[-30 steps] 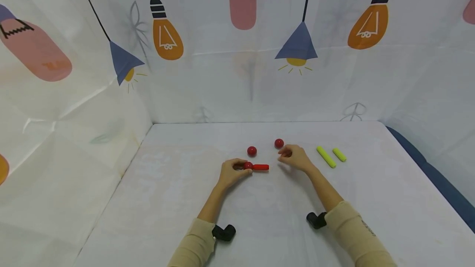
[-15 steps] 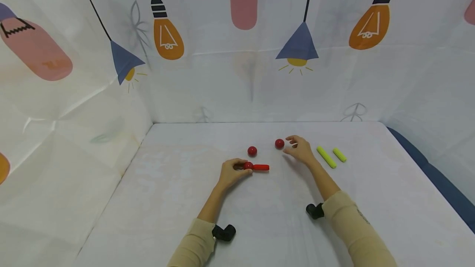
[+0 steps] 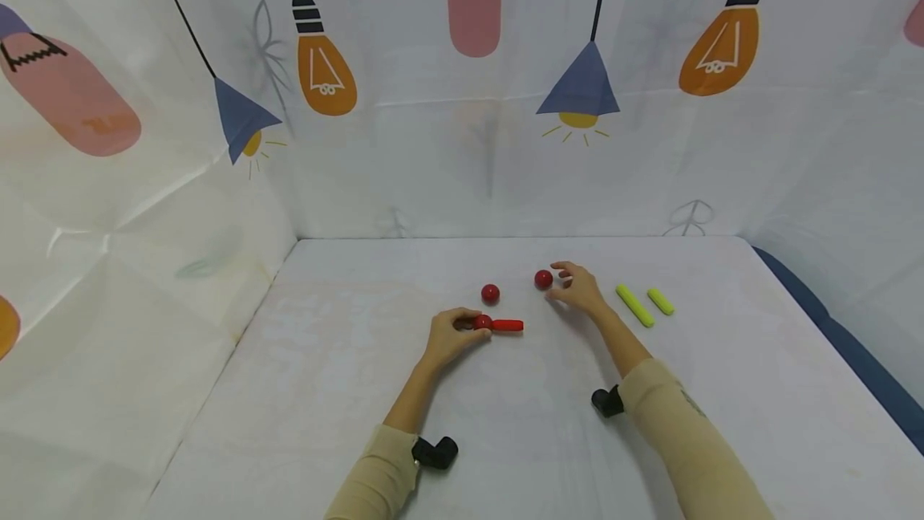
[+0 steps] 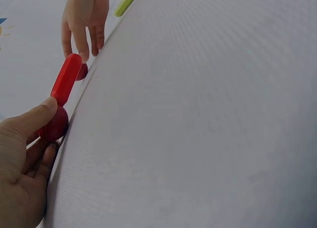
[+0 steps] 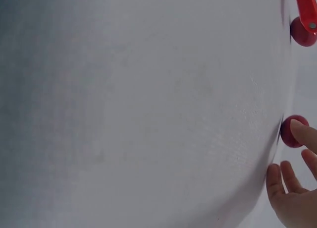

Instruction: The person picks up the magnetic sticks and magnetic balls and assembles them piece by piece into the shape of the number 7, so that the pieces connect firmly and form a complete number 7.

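In the head view my left hand (image 3: 453, 336) pinches a red ball (image 3: 483, 323) between thumb and fingers, and a short red rod (image 3: 508, 326) sticks out from that ball to the right. The left wrist view shows the thumb where ball and rod (image 4: 67, 80) meet. My right hand (image 3: 580, 289) is at the right side of a second red ball (image 3: 543, 279), thumb and fingers spread apart. From the right wrist, one fingertip overlaps this ball (image 5: 292, 131). A third red ball (image 3: 490, 294) lies just behind the held one. The rod's free end (image 5: 312, 25) shows a small metallic dot.
Two yellow-green rods, one longer (image 3: 634, 306) and one shorter (image 3: 660, 301), lie on the white table (image 3: 534, 424) right of my right hand. A white printed sheet (image 3: 433, 167) stands along the table's back edge, and another rises on the left.
My right hand has moved back and opened its fingers beside the far red ball, then shifted slightly left toward it. My left hand has kept its place with the ball and rod.
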{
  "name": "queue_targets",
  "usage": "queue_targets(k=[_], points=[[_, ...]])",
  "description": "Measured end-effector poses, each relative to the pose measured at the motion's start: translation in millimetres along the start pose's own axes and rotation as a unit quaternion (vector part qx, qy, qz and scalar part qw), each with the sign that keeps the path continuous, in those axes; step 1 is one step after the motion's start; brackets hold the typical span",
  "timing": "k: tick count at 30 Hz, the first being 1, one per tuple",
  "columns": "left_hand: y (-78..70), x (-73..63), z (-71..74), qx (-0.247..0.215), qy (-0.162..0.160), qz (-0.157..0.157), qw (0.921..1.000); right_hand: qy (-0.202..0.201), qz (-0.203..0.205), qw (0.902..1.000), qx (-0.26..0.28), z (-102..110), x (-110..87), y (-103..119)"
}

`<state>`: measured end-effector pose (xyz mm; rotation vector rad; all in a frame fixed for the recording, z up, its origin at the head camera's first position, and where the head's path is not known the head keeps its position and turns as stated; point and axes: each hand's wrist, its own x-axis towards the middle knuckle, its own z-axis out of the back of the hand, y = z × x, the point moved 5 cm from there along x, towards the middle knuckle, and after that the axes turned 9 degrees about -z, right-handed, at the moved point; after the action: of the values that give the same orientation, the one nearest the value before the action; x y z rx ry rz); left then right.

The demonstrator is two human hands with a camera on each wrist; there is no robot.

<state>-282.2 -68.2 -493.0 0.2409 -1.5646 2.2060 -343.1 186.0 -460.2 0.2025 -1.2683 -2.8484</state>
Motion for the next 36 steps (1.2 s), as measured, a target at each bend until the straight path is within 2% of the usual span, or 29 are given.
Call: queue_targets(k=[3,9,22,30,36], points=[[0.1,0.0,0.1,0.005,0.003,0.002,1.0,0.005,0.0,1.0,-0.007,-1.6,2.3,1.0],[-0.9,0.7,0.6,0.009,0.004,0.002,1.0,0.01,0.03,0.999,-0.032,-3.9,7.6,5.0],[-2.4,0.6,2.9,0.025,0.011,-0.002,0.9996,-0.002,0.038,0.9991,-0.019,-6.6,5.2,8.9],[-3.9,-2.0,3.8,0.018,0.012,-0.002,0.9998,-0.012,0.023,0.9996,-0.015,-7.5,-2.2,10.6],[-4.5,-3.3,5.3,0.022,0.013,-0.004,0.9997,-0.005,0.017,0.9998,0.007,-8.7,-7.5,7.3]])
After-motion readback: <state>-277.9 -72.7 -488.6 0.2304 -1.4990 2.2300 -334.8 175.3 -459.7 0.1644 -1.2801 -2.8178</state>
